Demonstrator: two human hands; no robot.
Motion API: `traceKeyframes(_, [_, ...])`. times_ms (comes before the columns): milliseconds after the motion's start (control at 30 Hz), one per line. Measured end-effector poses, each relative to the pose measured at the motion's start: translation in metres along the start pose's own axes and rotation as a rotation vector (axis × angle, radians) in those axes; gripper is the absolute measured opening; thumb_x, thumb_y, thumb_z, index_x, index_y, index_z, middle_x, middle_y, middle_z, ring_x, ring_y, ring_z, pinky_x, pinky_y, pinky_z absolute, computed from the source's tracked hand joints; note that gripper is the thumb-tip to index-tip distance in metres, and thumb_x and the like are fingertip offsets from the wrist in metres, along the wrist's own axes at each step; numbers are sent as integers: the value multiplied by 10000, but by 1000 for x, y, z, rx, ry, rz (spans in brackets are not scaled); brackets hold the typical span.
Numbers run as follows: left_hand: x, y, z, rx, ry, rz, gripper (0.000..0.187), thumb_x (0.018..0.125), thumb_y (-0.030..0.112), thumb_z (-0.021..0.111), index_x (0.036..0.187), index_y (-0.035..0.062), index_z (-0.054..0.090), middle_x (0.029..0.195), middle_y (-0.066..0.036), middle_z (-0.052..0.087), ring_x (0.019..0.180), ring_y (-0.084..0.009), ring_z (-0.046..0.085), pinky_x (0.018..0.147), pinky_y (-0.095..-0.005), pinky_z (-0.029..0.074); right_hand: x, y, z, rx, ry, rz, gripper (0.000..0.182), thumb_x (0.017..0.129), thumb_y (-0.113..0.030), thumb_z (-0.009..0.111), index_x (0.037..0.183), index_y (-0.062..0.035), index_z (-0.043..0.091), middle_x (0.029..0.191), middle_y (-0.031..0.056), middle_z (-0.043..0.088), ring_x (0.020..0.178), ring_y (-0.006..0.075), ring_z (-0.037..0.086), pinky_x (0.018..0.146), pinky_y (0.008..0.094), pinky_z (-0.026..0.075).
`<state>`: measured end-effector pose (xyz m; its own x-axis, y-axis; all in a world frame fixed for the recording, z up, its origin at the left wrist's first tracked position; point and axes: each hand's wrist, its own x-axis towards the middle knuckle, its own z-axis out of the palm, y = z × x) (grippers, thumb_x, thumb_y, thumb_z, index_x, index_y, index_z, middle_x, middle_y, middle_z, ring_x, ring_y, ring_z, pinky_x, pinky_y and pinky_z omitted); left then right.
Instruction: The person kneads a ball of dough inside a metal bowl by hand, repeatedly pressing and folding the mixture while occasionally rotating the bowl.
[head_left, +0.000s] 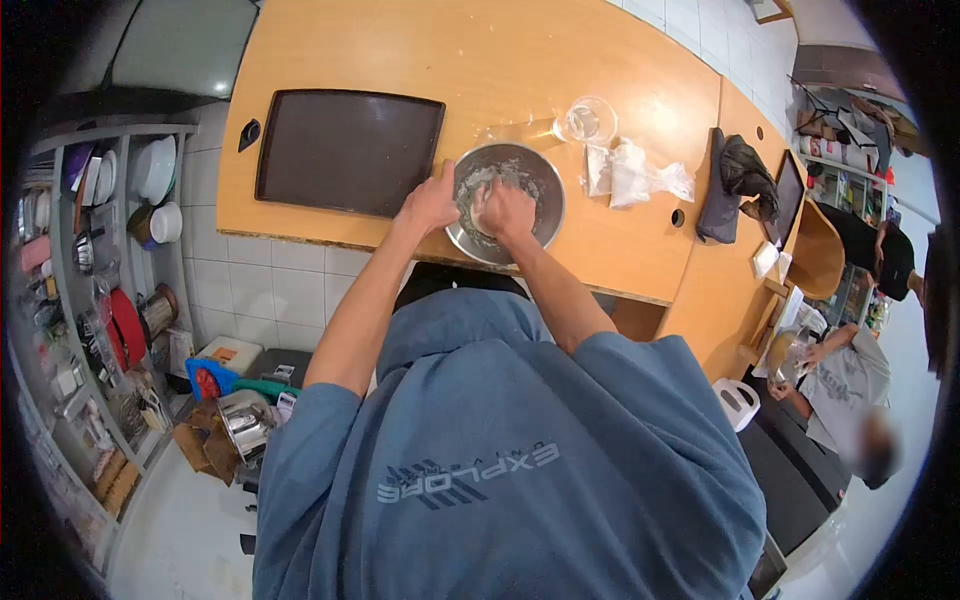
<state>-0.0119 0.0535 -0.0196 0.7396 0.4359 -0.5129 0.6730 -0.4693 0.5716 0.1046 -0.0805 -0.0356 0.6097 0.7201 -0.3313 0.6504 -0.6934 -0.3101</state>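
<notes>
A metal mixing bowl (550, 185) sits near the front edge of the wooden table, its inside smeared with pale flour and sticky dough. My left hand (432, 203) grips the bowl's left rim, with its thumb side toward the inside. Down in the bowl, my right hand (507, 212) is curled into the whitish dough (481, 207); the hand hides part of it. A clear cup (588, 121) stands just beyond the bowl. To the right lie plastic bags of white powder (630, 175).
A dark baking tray (345, 150) lies left of the bowl on the table (520, 50). Farther right are a dark pouch (712, 190) and a black plastic bag (748, 170). Shelves (130, 290) stand at the left. Another person (845, 380) holds a bowl at the right.
</notes>
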Motion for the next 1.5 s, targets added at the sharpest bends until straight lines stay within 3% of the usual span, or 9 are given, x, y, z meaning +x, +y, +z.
traceKeyframes(267, [-14,27,-8,182,75,-109,548,796,98,641,1275,19,386,937,-290,707,913,-458,705,794,-556,562,12,5,-3,14,-138,63,489,920,-470,585,1119,-37,693,958,251,722,887,409,722,812,505,570])
traceKeyframes(400, [-17,31,-9,184,102,-129,531,803,106,647,1262,8,398,939,-280,711,908,-457,706,797,-545,564,-3,6,-18,142,-67,50,494,882,-443,675,1166,-40,681,1055,245,702,973,405,700,828,514,566])
traceKeyframes(567, [-15,31,-9,204,94,-140,581,798,122,670,1291,-16,396,964,-279,712,927,-444,708,808,-534,564,-36,-3,-41,44,50,4,533,839,-434,750,1175,-28,671,1200,272,604,1065,437,628,825,542,557])
traceKeyframes(767, [-15,34,-7,178,92,-164,667,776,164,727,1321,-25,393,1001,-276,714,961,-433,707,842,-520,564,-50,-4,-13,21,128,-177,483,879,-414,699,1152,-17,657,1160,270,580,1100,469,581,864,561,510])
traceKeyframes(967, [-18,30,-1,153,108,-167,669,795,226,750,1306,-34,405,1007,-281,712,963,-441,703,838,-527,563,-48,-19,18,59,106,-117,405,953,-388,579,1099,-18,655,1146,263,600,1068,455,589,859,605,470])
traceKeyframes(1167, [-21,38,-9,152,106,-171,576,808,163,690,1283,-14,417,972,-279,714,944,-450,703,831,-533,561,-24,-7,30,125,247,-155,342,961,-335,545,991,-27,690,1021,225,660,954,449,643,835,563,507])
traceKeyframes(1267, [-22,34,-7,183,94,-130,527,799,114,652,1262,3,427,953,-279,715,920,-460,703,823,-544,557,-6,-16,17,127,121,-48,363,975,-332,513,947,-12,684,962,257,679,922,447,659,815,533,527])
traceKeyframes(1367, [-19,30,-8,139,93,-147,511,791,89,636,1254,18,430,948,-281,714,916,-466,701,818,-553,553,14,-23,9,139,11,69,452,997,-384,459,963,-5,702,947,277,695,913,456,679,826,547,530])
traceKeyframes(1500, [-19,30,-5,138,122,-168,484,790,83,639,1224,6,438,946,-284,713,921,-466,700,816,-554,554,22,-17,7,201,-10,117,543,970,-510,511,912,-7,710,881,262,715,878,414,703,786,518,546])
